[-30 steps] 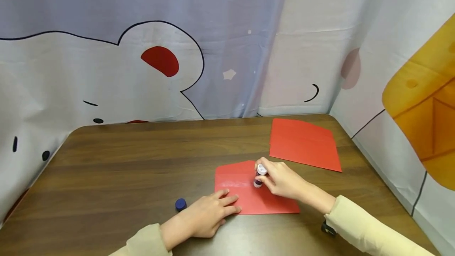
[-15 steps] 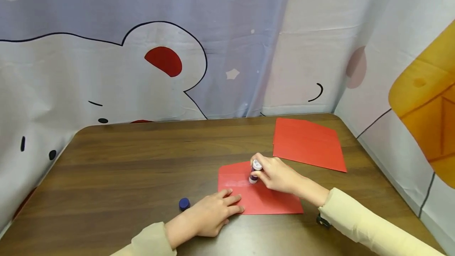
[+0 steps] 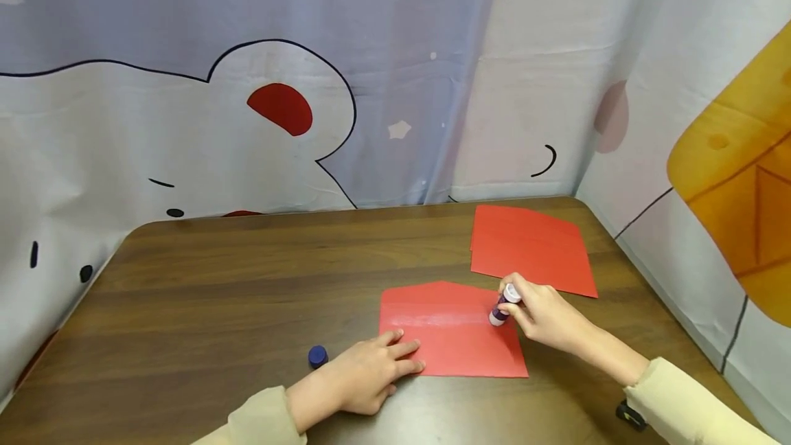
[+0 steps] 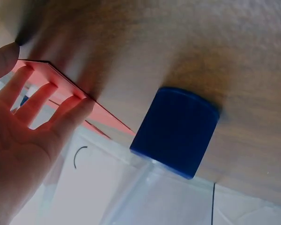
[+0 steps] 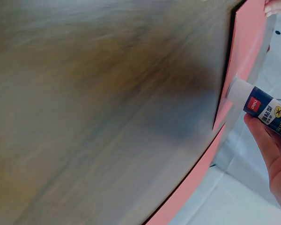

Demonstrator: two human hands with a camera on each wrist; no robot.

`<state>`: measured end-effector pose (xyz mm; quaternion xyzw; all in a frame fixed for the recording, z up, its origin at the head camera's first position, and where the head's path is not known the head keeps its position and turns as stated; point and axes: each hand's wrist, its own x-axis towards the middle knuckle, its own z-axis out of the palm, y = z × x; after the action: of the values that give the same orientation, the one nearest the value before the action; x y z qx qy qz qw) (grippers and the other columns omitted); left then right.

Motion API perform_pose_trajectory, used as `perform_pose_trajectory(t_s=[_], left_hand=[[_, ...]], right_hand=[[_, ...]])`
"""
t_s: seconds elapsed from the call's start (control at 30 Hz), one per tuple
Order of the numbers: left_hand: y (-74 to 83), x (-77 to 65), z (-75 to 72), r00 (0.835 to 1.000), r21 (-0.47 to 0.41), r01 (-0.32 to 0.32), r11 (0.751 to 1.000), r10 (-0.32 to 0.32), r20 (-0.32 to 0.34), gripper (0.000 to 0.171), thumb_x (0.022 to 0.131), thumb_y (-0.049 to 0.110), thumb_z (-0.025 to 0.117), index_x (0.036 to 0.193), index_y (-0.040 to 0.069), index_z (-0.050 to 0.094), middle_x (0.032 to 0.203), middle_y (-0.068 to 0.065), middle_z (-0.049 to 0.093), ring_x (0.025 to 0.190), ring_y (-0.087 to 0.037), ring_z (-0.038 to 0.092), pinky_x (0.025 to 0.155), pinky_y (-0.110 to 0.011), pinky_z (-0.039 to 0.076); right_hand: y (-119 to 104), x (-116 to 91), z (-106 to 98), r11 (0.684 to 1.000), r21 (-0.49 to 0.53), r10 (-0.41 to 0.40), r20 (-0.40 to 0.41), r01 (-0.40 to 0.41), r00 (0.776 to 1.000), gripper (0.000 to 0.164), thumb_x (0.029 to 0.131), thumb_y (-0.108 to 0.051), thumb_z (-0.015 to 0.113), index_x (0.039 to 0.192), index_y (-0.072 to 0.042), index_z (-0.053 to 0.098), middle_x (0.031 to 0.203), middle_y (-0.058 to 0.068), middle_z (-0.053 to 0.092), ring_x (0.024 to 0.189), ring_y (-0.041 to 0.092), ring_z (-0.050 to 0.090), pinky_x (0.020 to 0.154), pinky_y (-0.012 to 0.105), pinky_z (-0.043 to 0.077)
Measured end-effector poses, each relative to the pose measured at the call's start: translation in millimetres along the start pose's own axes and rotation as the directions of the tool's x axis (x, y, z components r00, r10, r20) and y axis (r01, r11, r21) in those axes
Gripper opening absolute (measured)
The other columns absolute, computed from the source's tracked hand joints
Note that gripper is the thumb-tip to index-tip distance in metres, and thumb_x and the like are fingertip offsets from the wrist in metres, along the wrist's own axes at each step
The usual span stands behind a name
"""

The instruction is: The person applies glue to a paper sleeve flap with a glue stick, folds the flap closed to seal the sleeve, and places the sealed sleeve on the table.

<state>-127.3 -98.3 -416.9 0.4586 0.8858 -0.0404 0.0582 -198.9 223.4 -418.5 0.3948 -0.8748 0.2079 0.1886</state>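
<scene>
Head view: the right hand (image 3: 546, 318), pinching the glue stick (image 3: 499, 311), has swept rightward over the red envelope (image 3: 463, 347) on the table (image 3: 259, 280); the glossy streak (image 3: 441, 320) looks nearly complete. Left wrist: the left hand (image 4: 21, 143), fingers spread, touches the red envelope. Right wrist: glue stick near its edge

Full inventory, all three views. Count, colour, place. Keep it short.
Table: 1, brown wood-look, below everything
Envelope: 1, red, on the table's near part, flap side away from the person
Far paper: at least 1, red, far right of the table; stack count unclear
Cap: 1, dark blue, on the table, left of the envelope
Glue stick: 1, dark blue and white, at the envelope's right side
Backdrop: count unclear, printed white and lilac, behind and right of the table
Left hand: 1, bare, on the envelope's near left
Right hand: 1, bare, gripping the glue stick
Sleeves: 2, pale yellow, one per arm
</scene>
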Motion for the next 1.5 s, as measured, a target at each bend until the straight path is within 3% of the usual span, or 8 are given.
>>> perform_pose_trajectory(t_s=[0.13,0.3,0.53,0.87,1.2,1.5], left_hand=[[1.1,-0.4,0.2,1.0,-0.006,0.001,1.0,-0.001,0.008,0.049,0.092,0.028,0.061,0.14,0.03,0.049,0.148,0.0,0.044,0.136,-0.03,0.043,0.102,-0.035,0.046],[0.8,-1.1,-0.6,1.0,0.0,0.002,1.0,-0.002,0.009,0.048,0.092,0.03,0.06,0.139,0.03,0.05,0.148,0.0,0.045,0.135,-0.029,0.044,0.1,-0.033,0.048],[0.9,0.6,-1.4,1.0,-0.016,0.005,1.0,-0.004,0.016,0.046,0.092,0.03,0.06,0.137,0.031,0.051,0.147,0.002,0.046,0.135,-0.027,0.044,0.098,-0.033,0.049],[2.7,1.9,2.2,1.0,-0.014,0.002,1.0,-0.002,-0.009,0.05,0.089,0.033,0.062,0.138,0.029,0.051,0.148,0.002,0.045,0.134,-0.028,0.045,0.099,-0.034,0.048],[1.7,0.1,4.2,0.999,0.002,-0.012,1.0,0.012,-0.03,0.052,0.089,0.037,0.062,0.139,0.026,0.051,0.148,-0.001,0.045,0.135,-0.027,0.043,0.102,-0.033,0.046],[-0.9,-1.0,1.3,1.0,-0.007,-0.003,1.0,0.003,-0.011,0.053,0.088,0.039,0.062,0.139,0.026,0.05,0.148,-0.001,0.045,0.133,-0.026,0.044,0.103,-0.033,0.045]], right_hand=[[1,-4,-2,1.0,-0.008,0.005,-0.001,-0.005,1.0,0.035,0.073,-0.003,0.079,0.096,-0.008,0.052,0.08,-0.011,0.059,0.069,-0.003,0.059,0.061,0.016,0.049],[-3,5,7,1.0,0.008,0.008,0.001,-0.008,1.0,0.033,0.076,-0.006,0.078,0.097,-0.009,0.052,0.08,-0.012,0.06,0.07,-0.002,0.059,0.063,0.018,0.051],[-24,35,29,0.997,0.082,-0.013,0.049,0.009,0.999,0.029,0.083,-0.012,0.074,0.102,-0.01,0.052,0.082,-0.008,0.062,0.073,0.003,0.062,0.067,0.024,0.053],[-60,75,59,0.977,0.207,-0.073,0.134,0.044,0.988,0.023,0.09,-0.015,0.066,0.105,-0.009,0.05,0.084,-0.003,0.064,0.074,0.005,0.064,0.069,0.02,0.053],[-84,100,79,0.97,0.228,-0.114,0.129,0.083,0.985,0.023,0.09,-0.017,0.066,0.105,-0.008,0.051,0.084,-0.002,0.064,0.073,0.006,0.064,0.07,0.017,0.053],[-91,113,81,0.982,0.174,-0.101,0.14,0.076,0.985,0.023,0.091,-0.022,0.066,0.103,-0.01,0.051,0.075,-0.005,0.059,0.059,0.003,0.051,0.061,0.015,0.046]])
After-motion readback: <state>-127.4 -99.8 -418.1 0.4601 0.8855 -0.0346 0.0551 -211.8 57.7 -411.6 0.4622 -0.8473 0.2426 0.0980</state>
